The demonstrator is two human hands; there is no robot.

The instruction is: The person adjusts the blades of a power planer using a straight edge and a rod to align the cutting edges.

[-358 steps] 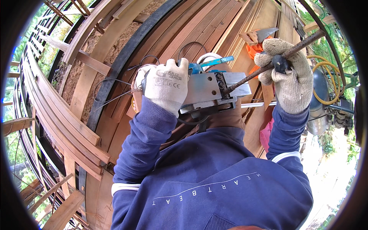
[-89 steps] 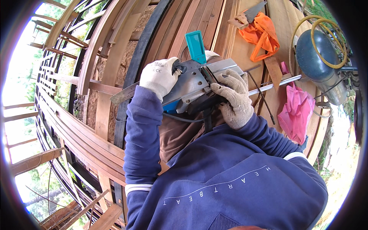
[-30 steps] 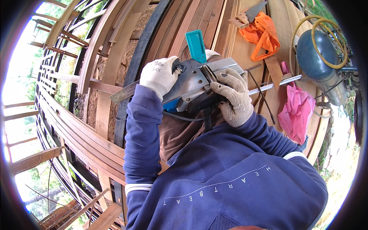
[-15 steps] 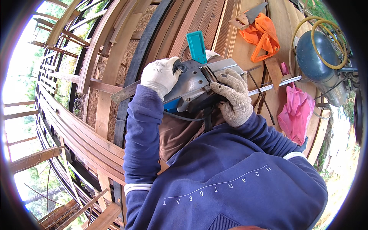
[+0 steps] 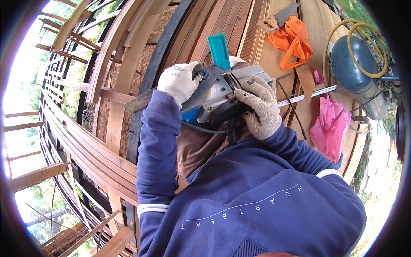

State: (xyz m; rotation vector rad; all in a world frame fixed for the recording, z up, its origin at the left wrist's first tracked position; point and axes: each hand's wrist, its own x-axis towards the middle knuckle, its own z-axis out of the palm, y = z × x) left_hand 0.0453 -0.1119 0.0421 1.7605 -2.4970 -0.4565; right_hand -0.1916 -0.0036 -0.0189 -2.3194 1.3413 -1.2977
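Note:
An upturned electric planer (image 5: pixel 214 91) lies across my lap, its shiny metal sole facing up and a slot across the middle. My left hand (image 5: pixel 177 83), in a white glove with dark fingertips, is closed at the planer's left end; its grip is partly hidden. A flat metal strip (image 5: pixel 139 102) sticks out to the left behind that wrist. My right hand (image 5: pixel 260 105), in a dusty glove, curls over the planer's near edge, fingertips beside the slot. Beyond the planer, a teal plastic tray-like piece (image 5: pixel 219 51) stands out. A blue part (image 5: pixel 191 115) shows under the sole.
Long planks (image 5: pixel 233 25) run away in front. At right lie a handsaw (image 5: pixel 286 15), an orange cloth (image 5: pixel 294 43), a pink bag (image 5: pixel 330 126) and a metal bar (image 5: pixel 306 96). Past them stands a dark tank (image 5: pixel 353 58) with a yellow hose (image 5: pixel 364 25). Timber framing (image 5: pixel 120 90) fills the left.
My left hand has shifted very slightly, and the planer has tilted a little with it. My right hand stays on the planer, its fingers barely moved.

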